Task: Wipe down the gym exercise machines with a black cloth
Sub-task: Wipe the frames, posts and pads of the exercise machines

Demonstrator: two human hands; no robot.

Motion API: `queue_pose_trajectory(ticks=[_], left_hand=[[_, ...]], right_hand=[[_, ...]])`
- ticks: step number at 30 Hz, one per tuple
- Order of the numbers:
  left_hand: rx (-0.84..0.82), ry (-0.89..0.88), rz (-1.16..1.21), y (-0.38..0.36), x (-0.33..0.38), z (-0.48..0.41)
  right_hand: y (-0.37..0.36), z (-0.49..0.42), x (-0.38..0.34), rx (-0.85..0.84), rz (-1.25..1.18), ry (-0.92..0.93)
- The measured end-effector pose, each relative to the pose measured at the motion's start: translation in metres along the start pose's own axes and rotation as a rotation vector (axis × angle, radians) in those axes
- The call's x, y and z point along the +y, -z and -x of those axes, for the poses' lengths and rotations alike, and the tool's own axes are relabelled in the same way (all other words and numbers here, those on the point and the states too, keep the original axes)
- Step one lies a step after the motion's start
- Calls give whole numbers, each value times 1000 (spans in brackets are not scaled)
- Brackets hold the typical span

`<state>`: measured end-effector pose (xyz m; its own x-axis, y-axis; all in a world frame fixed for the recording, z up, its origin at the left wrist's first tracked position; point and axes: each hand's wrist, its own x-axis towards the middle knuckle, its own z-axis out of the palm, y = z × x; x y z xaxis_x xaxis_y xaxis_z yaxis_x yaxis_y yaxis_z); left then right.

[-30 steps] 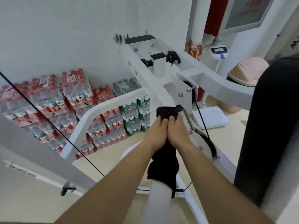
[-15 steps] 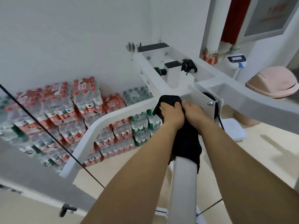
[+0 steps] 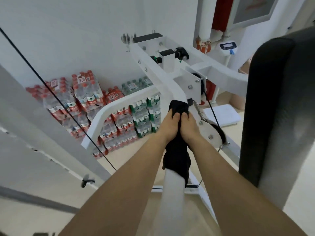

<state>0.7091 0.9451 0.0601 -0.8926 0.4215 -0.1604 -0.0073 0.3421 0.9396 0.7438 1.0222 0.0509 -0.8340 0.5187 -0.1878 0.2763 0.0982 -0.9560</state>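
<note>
A black cloth (image 3: pixel 177 154) is wrapped round the white upright bar (image 3: pixel 172 198) of the gym machine in the middle of the head view. My left hand (image 3: pixel 169 126) and my right hand (image 3: pixel 189 128) sit side by side on the bar, both gripping the cloth around it, thumbs touching. The cloth's top end (image 3: pixel 179 106) sticks out above my fingers and its lower end hangs below my wrists. Above my hands the bar meets the white frame (image 3: pixel 163 77) and a pulley bracket (image 3: pixel 192 86).
A black back pad (image 3: pixel 272 108) stands close on the right. A steel pulley (image 3: pixel 211 132) and black cable (image 3: pixel 56 99) run beside the bar. Shrink-wrapped bottle packs (image 3: pixel 88 97) are stacked against the wall. A white scale (image 3: pixel 221 114) lies on the floor.
Both hands slid with the cloth up the bar to the frame joint, then back down to below the bracket. The view swung right, bringing the black pad back in.
</note>
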Motion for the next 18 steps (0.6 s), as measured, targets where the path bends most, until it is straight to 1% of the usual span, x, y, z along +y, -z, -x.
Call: queue_pose_trajectory(ticks=[3, 11, 18], left_hand=[[0, 28, 16, 1, -14, 48], [-22, 63, 120, 2, -38, 173], [-45, 108, 133, 4, -58, 267]], right_hand=[[1, 46, 10, -5, 6, -28], [1, 168, 31, 4, 37, -24], [1, 265, 45, -14, 50, -43]])
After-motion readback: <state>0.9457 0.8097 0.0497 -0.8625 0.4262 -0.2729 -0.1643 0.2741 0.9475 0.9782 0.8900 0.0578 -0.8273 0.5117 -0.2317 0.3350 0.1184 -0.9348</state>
